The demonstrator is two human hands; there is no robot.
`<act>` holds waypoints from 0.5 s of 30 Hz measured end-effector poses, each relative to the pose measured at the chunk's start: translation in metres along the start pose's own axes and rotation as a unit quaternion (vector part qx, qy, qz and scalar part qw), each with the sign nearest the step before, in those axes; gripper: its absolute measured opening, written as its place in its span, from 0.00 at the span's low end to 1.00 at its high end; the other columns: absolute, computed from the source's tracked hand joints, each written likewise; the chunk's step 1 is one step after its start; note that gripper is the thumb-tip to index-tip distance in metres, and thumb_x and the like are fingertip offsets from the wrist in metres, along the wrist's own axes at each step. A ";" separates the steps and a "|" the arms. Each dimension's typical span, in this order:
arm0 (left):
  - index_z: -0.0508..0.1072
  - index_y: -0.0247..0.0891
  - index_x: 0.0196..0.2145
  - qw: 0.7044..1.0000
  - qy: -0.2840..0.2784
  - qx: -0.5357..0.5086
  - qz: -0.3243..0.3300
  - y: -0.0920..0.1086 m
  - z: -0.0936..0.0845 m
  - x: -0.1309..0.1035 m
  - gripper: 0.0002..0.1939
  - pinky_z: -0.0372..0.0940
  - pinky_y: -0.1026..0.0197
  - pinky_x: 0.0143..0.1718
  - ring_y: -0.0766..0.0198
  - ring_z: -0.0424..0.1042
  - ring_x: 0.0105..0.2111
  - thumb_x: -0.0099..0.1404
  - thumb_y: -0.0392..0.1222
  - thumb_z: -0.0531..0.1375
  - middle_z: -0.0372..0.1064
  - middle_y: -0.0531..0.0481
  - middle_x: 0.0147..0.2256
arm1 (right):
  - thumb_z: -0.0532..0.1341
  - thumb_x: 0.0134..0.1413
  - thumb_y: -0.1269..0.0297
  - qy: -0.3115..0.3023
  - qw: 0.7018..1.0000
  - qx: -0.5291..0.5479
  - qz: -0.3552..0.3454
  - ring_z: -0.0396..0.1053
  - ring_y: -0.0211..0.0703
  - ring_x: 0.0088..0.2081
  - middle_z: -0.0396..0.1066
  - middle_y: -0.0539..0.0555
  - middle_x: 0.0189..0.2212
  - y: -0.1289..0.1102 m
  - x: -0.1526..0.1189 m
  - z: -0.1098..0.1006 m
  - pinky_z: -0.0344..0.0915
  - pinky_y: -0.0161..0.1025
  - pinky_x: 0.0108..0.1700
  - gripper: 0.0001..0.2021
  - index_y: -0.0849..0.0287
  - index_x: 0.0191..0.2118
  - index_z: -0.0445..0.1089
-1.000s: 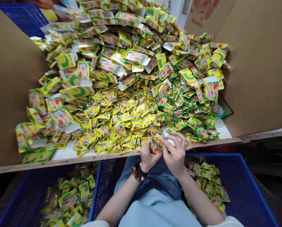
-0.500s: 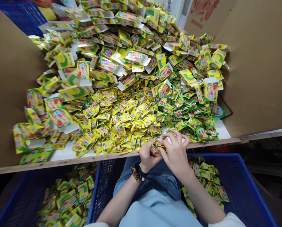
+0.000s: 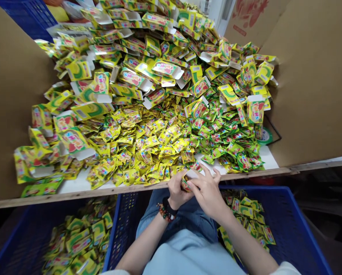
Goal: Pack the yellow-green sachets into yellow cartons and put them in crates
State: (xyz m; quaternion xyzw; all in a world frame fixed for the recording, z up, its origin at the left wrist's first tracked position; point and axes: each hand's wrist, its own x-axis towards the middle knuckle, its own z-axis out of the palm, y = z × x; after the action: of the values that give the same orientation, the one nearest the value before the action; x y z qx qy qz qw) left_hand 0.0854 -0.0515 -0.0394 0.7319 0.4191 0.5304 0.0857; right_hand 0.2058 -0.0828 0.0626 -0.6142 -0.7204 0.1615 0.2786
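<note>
Just over the table's front edge, my left hand (image 3: 177, 191) is closed round a small open carton (image 3: 185, 183), its white flap upward. My right hand (image 3: 207, 188) presses thumb and fingers at the carton's mouth; whether it pinches anything there is hidden. Beyond the hands lie yellow sachets (image 3: 148, 156) in the middle and green sachets (image 3: 230, 141) to the right. Behind them rises a high heap of yellow-green cartons (image 3: 162, 68), many with open white flaps.
Cardboard walls (image 3: 311, 84) flank the table, whose wooden front edge (image 3: 81, 195) runs below the heap. Blue crates (image 3: 291, 229) holding cartons stand beneath on both sides. A green tape roll (image 3: 265, 136) lies at the right, beside a black wire frame.
My right hand has shifted slightly left and lower, its fingers now over the carton's mouth. The carton's white flap shows more, and the sachets beyond my right hand are more exposed.
</note>
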 end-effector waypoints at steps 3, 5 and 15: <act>0.59 0.38 0.59 1.000 0.005 -0.005 -0.023 0.001 0.001 0.000 0.27 0.74 0.55 0.39 0.57 0.77 0.40 0.66 0.50 0.56 0.74 0.40 0.44 | 0.56 0.63 0.66 0.017 0.999 -0.027 -0.024 0.52 0.60 0.65 0.65 0.57 0.61 -0.002 0.001 -0.007 0.50 0.64 0.58 0.12 0.52 0.40 0.78; 0.57 0.39 0.60 0.999 0.003 -0.006 -0.036 0.002 0.000 0.000 0.26 0.74 0.55 0.39 0.55 0.77 0.40 0.67 0.47 0.54 0.74 0.39 0.45 | 0.57 0.63 0.64 0.023 0.998 -0.032 -0.039 0.49 0.62 0.67 0.61 0.58 0.63 -0.003 0.000 -0.007 0.53 0.64 0.57 0.11 0.52 0.43 0.77; 0.58 0.44 0.53 0.998 0.023 -0.053 0.000 -0.005 0.004 -0.003 0.26 0.73 0.51 0.40 0.54 0.75 0.44 0.61 0.50 0.62 0.71 0.41 0.46 | 0.57 0.61 0.62 0.022 0.945 0.322 0.047 0.65 0.51 0.60 0.66 0.58 0.60 0.021 0.003 0.014 0.65 0.50 0.59 0.26 0.54 0.64 0.60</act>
State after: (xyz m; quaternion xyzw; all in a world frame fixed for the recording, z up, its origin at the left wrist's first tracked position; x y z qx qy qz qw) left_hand 0.0856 -0.0491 -0.0460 0.7140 0.3921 0.5687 0.1143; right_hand 0.2132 -0.0745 0.0400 -0.5281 -0.5940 0.3841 0.4699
